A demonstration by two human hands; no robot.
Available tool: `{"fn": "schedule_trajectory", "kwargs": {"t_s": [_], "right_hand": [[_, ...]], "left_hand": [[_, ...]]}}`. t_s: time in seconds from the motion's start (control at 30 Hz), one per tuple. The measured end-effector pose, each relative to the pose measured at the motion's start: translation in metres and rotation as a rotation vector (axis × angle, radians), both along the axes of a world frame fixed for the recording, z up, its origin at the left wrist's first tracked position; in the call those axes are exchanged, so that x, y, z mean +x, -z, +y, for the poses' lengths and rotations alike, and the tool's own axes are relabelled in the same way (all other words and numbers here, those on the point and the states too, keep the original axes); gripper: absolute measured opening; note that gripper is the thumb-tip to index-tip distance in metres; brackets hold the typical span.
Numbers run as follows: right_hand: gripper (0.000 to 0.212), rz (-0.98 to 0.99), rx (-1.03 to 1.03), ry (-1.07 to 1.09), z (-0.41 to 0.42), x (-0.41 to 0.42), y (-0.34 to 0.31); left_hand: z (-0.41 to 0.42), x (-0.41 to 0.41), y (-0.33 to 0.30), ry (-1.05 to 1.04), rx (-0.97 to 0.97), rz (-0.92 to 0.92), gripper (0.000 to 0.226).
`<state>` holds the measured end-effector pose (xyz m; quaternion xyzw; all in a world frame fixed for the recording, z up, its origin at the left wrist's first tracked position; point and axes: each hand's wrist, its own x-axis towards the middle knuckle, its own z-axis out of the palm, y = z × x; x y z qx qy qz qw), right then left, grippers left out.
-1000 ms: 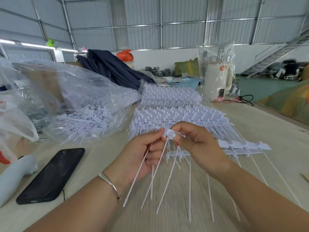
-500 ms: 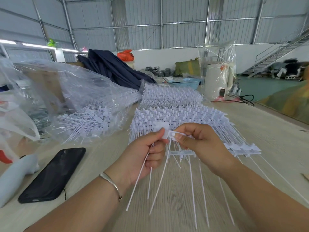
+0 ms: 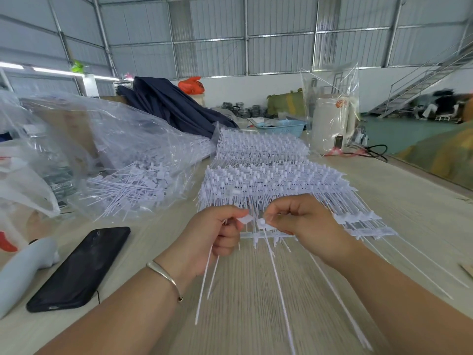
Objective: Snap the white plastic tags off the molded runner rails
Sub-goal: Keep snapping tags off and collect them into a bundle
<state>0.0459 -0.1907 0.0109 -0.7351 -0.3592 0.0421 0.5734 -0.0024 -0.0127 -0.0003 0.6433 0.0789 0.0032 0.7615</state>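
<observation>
My left hand [image 3: 215, 231] grips a small bundle of loose white tags [image 3: 210, 272]; their flat heads stick out by my thumb and their thin tails hang toward me. My right hand [image 3: 304, 224] pinches the head of one tag [image 3: 262, 223] on a runner rail [image 3: 258, 235] lying across the table between my hands, more tags still joined to it. The two hands sit a few centimetres apart. Behind them rises a thick stack of white runner rails [image 3: 268, 185] full of tags.
A clear plastic bag [image 3: 133, 175] with loose tags lies at the left. A black phone [image 3: 82, 267] rests on the wooden table [image 3: 409, 201] near my left forearm, a pale grey object [image 3: 23, 267] beside it. Dark cloth, a blue basket [image 3: 284, 127] and a bagged white appliance [image 3: 332, 124] stand behind.
My hands, touching at one tag before, have drawn apart. The left hand has moved left with its bundle; the right hand now pinches another tag head on the rail.
</observation>
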Motion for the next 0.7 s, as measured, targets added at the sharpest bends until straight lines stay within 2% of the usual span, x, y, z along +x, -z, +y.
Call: {"fn": "schedule_trajectory", "kwargs": {"t_s": [0.1, 0.17, 0.3, 0.43, 0.53, 0.7], "right_hand": [[0.024, 0.093, 0.088, 0.044, -0.005, 0.002, -0.005], [0.024, 0.092, 0.128, 0.084, -0.008, 0.004, -0.006], [0.022, 0.060, 0.128, 0.153, -0.004, 0.002, -0.002], [0.019, 0.058, 0.155, 0.182, -0.001, 0.000, -0.002], [0.023, 0.070, 0.147, 0.153, 0.001, -0.001, 0.000], [0.019, -0.086, 0.049, 0.075, 0.005, -0.005, 0.005]], "left_hand": [[0.008, 0.001, -0.002, -0.031, -0.188, 0.003, 0.030], [0.007, 0.001, -0.002, -0.036, -0.244, -0.028, 0.033], [-0.008, 0.000, 0.001, -0.008, -0.132, -0.082, 0.033], [-0.014, -0.004, 0.001, 0.066, -0.102, -0.144, 0.023], [-0.015, -0.006, 0.000, 0.156, -0.080, -0.154, 0.025], [-0.015, -0.002, 0.005, -0.027, 0.048, -0.164, 0.023]]}}
